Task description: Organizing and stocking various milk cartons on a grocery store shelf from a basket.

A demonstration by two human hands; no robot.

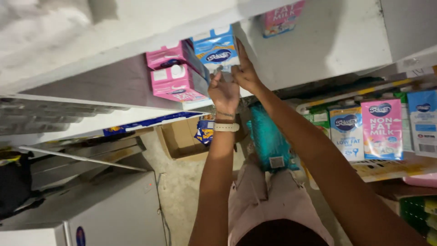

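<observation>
Both hands, left hand (224, 92) and right hand (245, 73), seemingly clamp the glossy blue rectangular carton (215, 51) on a shelf (318, 50).

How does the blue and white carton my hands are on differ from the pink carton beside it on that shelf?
The blue and white carton is held by both the left hand and right hand; the pink carton with the white cap is untouched. The blue one sits at the shelf edge, the pink one further in. Both are similar boxy drink cartons.
</observation>
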